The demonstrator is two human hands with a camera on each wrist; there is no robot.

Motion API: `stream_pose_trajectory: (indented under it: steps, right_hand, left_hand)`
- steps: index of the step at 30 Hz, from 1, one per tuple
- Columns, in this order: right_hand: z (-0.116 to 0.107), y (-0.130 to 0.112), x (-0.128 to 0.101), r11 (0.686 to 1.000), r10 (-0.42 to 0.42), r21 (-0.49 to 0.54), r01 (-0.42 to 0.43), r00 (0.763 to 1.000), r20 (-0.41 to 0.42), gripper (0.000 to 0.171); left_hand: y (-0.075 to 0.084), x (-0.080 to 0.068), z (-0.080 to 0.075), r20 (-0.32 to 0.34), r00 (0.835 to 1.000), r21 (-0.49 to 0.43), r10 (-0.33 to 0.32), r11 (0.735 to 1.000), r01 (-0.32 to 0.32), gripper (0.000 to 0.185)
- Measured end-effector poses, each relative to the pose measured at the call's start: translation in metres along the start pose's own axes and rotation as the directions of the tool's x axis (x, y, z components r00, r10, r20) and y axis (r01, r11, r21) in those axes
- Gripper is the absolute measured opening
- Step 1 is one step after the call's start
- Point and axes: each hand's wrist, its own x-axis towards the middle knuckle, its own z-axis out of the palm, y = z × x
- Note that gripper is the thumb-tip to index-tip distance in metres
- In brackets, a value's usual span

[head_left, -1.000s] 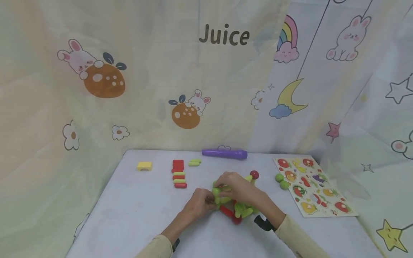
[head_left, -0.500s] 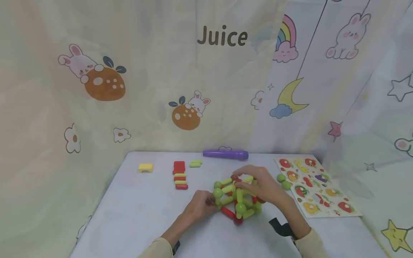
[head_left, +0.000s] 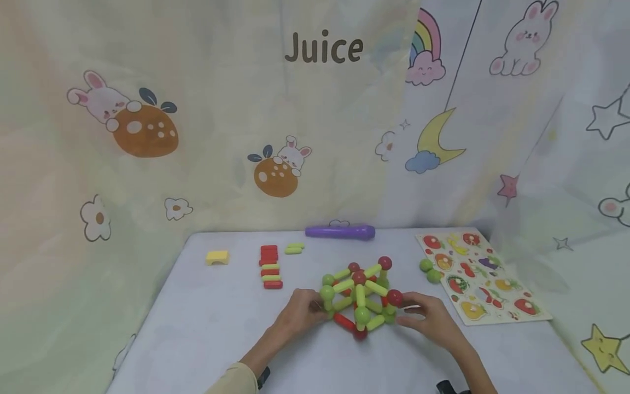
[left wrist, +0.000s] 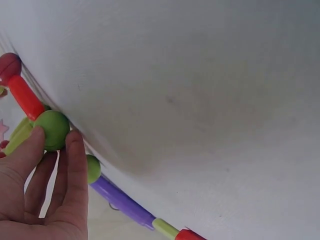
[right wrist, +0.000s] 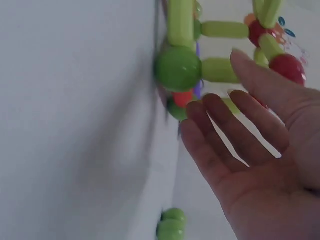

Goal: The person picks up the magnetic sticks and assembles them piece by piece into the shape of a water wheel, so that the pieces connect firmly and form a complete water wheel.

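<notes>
A frame of green and red rods joined by balls (head_left: 362, 315) stands on the table in the head view. My left hand (head_left: 300, 313) is at its left side. In the left wrist view, thumb and fingers of that hand pinch a green ball (left wrist: 52, 131) at the frame's base, with a red rod (left wrist: 26, 97) joined to it. My right hand (head_left: 433, 320) is beside the right corner, under a red ball (head_left: 395, 297). Its fingers are spread and slightly bent in the right wrist view, close to a lower green ball (right wrist: 178, 69), holding nothing.
Loose red and green rods (head_left: 269, 268) lie in a column left of the frame, with a pair of green rods (head_left: 293, 249) behind. A yellow block (head_left: 217, 257), a purple microphone-shaped toy (head_left: 339, 232), loose green balls (head_left: 433, 276) and a fruit picture board (head_left: 484, 279) stand around.
My right hand has drawn back from the top of the frame and come down to its right side, uncovering the upper balls. The left hand keeps its place at the lower left.
</notes>
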Motion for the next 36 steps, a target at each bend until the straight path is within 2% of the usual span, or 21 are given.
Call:
stream_pose_trajectory:
  steps: [5,14,17,20,23,25,27,29,31,36]
  right_hand:
    - [0.014,0.006,0.007,0.999,0.014,-0.029,-0.015,0.999,-0.043,0.032]
    - [0.018,0.006,0.014,0.998,0.022,-0.060,-0.027,0.997,-0.075,0.031]
    - [0.019,0.006,0.016,0.997,0.040,-0.061,-0.045,0.996,-0.082,0.030]
    - [0.020,0.006,0.016,0.997,0.051,-0.057,-0.056,0.994,-0.092,0.030]
    - [0.020,0.007,0.014,0.997,0.057,-0.051,-0.063,0.993,-0.103,0.029]
    - [0.021,0.008,0.012,0.996,0.059,-0.053,-0.066,0.992,-0.114,0.030]
    - [0.021,0.009,0.011,0.995,0.065,-0.061,-0.073,0.991,-0.120,0.031]
    - [0.021,0.009,0.009,0.994,0.073,-0.073,-0.082,0.990,-0.122,0.033]
    - [0.022,0.009,0.009,0.992,0.089,-0.078,-0.098,0.989,-0.120,0.035]
    - [0.027,0.008,0.008,0.993,0.110,-0.038,-0.114,0.989,-0.094,0.037]
  left_hand:
    - [0.001,0.000,0.000,0.000,1.000,-0.004,-0.016,1.000,0.016,0.014]
    - [0.004,-0.002,-0.001,-0.012,1.000,0.000,-0.001,1.000,0.001,0.016]
    - [0.006,-0.004,-0.007,0.013,1.000,0.006,-0.028,1.000,0.028,0.017]
    - [0.003,-0.010,-0.024,0.006,0.995,0.062,-0.096,0.994,0.095,0.021]
    - [-0.008,-0.015,-0.049,-0.111,0.983,0.197,-0.147,0.966,0.167,0.026]
    - [-0.019,-0.015,-0.065,-0.214,0.964,0.294,-0.160,0.930,0.220,0.028]
    - [-0.031,-0.014,-0.076,-0.277,0.946,0.367,-0.168,0.892,0.266,0.026]
    - [-0.043,-0.013,-0.082,-0.288,0.940,0.414,-0.185,0.861,0.296,0.022]
    - [-0.053,-0.012,-0.084,-0.269,0.941,0.432,-0.204,0.848,0.308,0.018]
    - [-0.064,-0.014,-0.082,-0.244,0.946,0.426,-0.212,0.853,0.301,0.015]
